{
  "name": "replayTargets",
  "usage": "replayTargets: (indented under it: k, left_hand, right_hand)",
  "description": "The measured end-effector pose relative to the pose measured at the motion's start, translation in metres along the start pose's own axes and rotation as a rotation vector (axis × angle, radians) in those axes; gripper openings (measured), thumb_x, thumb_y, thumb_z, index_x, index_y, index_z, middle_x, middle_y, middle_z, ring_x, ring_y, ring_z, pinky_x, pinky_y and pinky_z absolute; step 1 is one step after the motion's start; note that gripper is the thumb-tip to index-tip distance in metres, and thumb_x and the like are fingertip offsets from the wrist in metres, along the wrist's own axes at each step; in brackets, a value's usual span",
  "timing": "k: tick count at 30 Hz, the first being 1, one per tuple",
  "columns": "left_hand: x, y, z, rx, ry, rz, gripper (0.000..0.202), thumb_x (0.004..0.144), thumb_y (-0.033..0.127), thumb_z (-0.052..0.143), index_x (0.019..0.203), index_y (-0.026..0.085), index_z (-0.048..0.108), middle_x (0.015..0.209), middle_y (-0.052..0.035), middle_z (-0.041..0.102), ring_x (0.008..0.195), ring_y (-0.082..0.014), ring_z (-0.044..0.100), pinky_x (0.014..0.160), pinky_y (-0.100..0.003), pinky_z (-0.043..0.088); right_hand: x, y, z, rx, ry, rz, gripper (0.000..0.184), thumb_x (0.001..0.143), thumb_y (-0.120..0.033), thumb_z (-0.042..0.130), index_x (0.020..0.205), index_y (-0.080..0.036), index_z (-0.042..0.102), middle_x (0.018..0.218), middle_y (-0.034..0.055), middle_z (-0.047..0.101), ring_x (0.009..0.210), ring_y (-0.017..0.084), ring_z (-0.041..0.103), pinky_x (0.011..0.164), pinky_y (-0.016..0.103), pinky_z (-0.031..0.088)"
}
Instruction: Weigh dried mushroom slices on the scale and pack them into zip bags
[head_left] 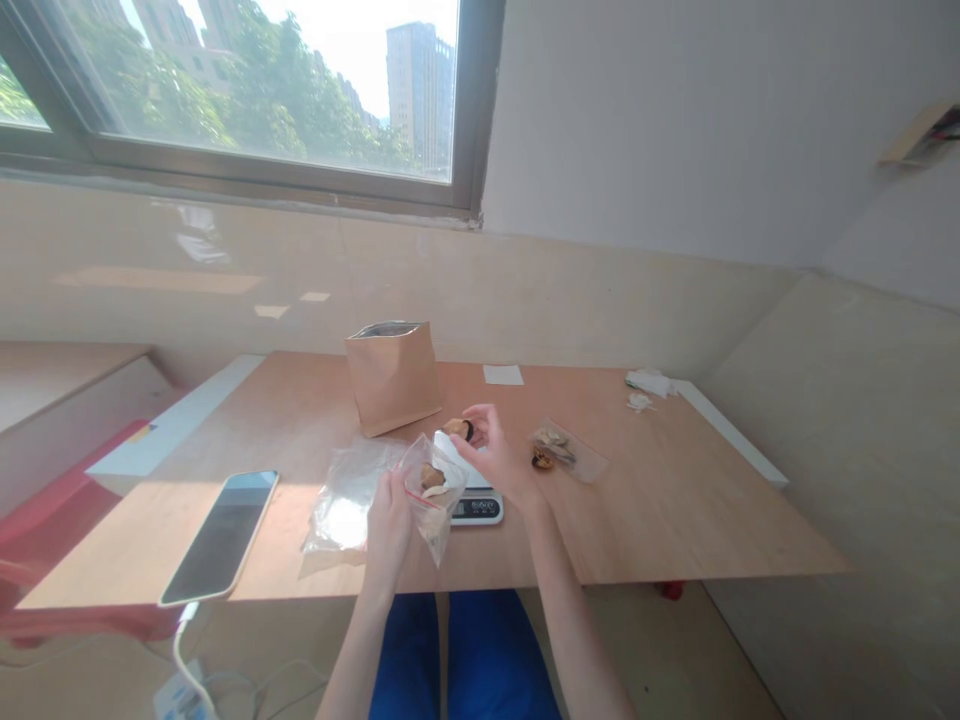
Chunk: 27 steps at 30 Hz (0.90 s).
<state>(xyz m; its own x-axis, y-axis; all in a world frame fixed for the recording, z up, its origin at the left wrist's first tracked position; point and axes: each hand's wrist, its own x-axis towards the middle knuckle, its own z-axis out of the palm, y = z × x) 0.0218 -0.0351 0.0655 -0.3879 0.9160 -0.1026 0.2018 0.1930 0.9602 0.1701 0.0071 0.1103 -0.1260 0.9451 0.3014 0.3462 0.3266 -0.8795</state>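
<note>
My left hand (388,525) is closed on a small clear zip bag (433,490) with a red seal line, holding it upright above the table's near edge; brown pieces lie inside it. My right hand (491,450) pinches a small brown and dark piece (459,429) just above the bag's mouth. Right behind the bag sits a small white digital scale (477,506). A standing brown paper pouch (393,377) with an open top is further back.
A phone (223,535) on a white cable lies at the left of the wooden table (675,500). An empty clear bag (346,495) lies left of the scale, a filled one (564,452) to the right. White paper (502,374) and crumpled scraps (649,384) lie at the back.
</note>
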Motion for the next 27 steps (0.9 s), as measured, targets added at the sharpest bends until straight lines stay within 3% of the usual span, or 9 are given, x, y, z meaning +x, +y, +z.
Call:
replayTargets:
  k: [5, 9, 11, 16, 19, 21, 24, 27]
  left_hand:
    - [-0.007, 0.006, 0.005, 0.056, -0.001, 0.066, 0.03, 0.085, 0.041, 0.033, 0.078, 0.02, 0.054, 0.069, -0.0006, 0.056, 0.073, -0.0194, 0.056, 0.07, -0.032, 0.044]
    - [-0.011, 0.008, 0.011, 0.005, -0.042, 0.221, 0.033, 0.087, 0.038, 0.031, 0.098, 0.02, 0.056, 0.096, -0.0062, 0.062, 0.099, -0.0205, 0.056, 0.087, -0.034, 0.041]
    - [-0.013, 0.008, 0.013, -0.022, -0.076, 0.286, 0.035, 0.088, 0.038, 0.03, 0.107, 0.021, 0.055, 0.109, -0.0072, 0.06, 0.108, -0.0198, 0.053, 0.093, -0.034, 0.039]
    - [-0.012, 0.005, 0.012, -0.027, -0.085, 0.214, 0.037, 0.088, 0.041, 0.03, 0.106, 0.02, 0.055, 0.106, -0.008, 0.061, 0.105, -0.0207, 0.055, 0.093, -0.037, 0.04]
    - [-0.006, -0.002, 0.007, -0.076, -0.054, 0.129, 0.039, 0.088, 0.041, 0.03, 0.111, 0.02, 0.054, 0.108, -0.0071, 0.059, 0.106, -0.02, 0.053, 0.092, -0.036, 0.041]
    - [-0.003, -0.006, 0.005, -0.117, -0.033, 0.064, 0.041, 0.087, 0.043, 0.031, 0.112, 0.021, 0.055, 0.099, -0.0058, 0.059, 0.097, -0.0196, 0.056, 0.083, -0.034, 0.046]
    - [-0.002, -0.009, 0.006, -0.235, 0.009, -0.022, 0.043, 0.085, 0.048, 0.035, 0.116, 0.024, 0.053, 0.088, -0.0034, 0.055, 0.089, -0.0187, 0.057, 0.067, -0.029, 0.051]
    - [-0.007, -0.006, 0.012, -0.388, 0.012, -0.066, 0.045, 0.084, 0.052, 0.038, 0.119, 0.027, 0.049, 0.098, -0.0039, 0.055, 0.093, -0.0175, 0.057, 0.065, -0.025, 0.052]
  right_hand:
    - [-0.003, -0.024, 0.007, -0.306, -0.251, -0.102, 0.011, 0.078, -0.018, 0.058, 0.088, -0.021, 0.056, 0.085, -0.0025, 0.062, 0.065, 0.011, 0.056, 0.062, 0.024, 0.044]
    - [0.002, -0.012, 0.029, -0.736, -0.223, -0.195, 0.01, 0.077, -0.01, 0.061, 0.084, -0.017, 0.061, 0.087, 0.0064, 0.062, 0.084, 0.021, 0.057, 0.074, 0.032, 0.043]
    - [0.004, -0.004, 0.037, -0.824, -0.232, -0.236, 0.008, 0.077, -0.011, 0.061, 0.083, -0.015, 0.063, 0.088, 0.0093, 0.062, 0.088, 0.023, 0.056, 0.076, 0.034, 0.042]
    - [0.002, 0.002, 0.031, -0.581, -0.339, -0.265, 0.016, 0.084, -0.014, 0.054, 0.081, -0.021, 0.068, 0.085, 0.0038, 0.067, 0.086, 0.018, 0.058, 0.081, 0.032, 0.041]
    - [-0.007, 0.0, 0.017, -0.314, -0.227, -0.212, 0.02, 0.089, -0.021, 0.048, 0.093, -0.023, 0.067, 0.093, 0.0017, 0.068, 0.093, 0.016, 0.057, 0.087, 0.032, 0.04]
    - [-0.016, 0.001, 0.009, -0.196, -0.107, -0.107, 0.024, 0.089, -0.028, 0.046, 0.106, -0.023, 0.062, 0.105, 0.004, 0.064, 0.101, 0.017, 0.055, 0.09, 0.033, 0.041]
    - [-0.034, 0.009, 0.009, -0.093, -0.073, 0.111, 0.049, 0.081, -0.043, 0.056, 0.126, -0.023, 0.048, 0.126, 0.0094, 0.053, 0.113, 0.021, 0.051, 0.093, 0.036, 0.042]
    - [-0.048, 0.02, 0.021, 0.034, -0.115, 0.218, 0.079, 0.068, -0.047, 0.069, 0.136, -0.025, 0.035, 0.135, 0.0111, 0.047, 0.122, 0.025, 0.046, 0.097, 0.039, 0.04]
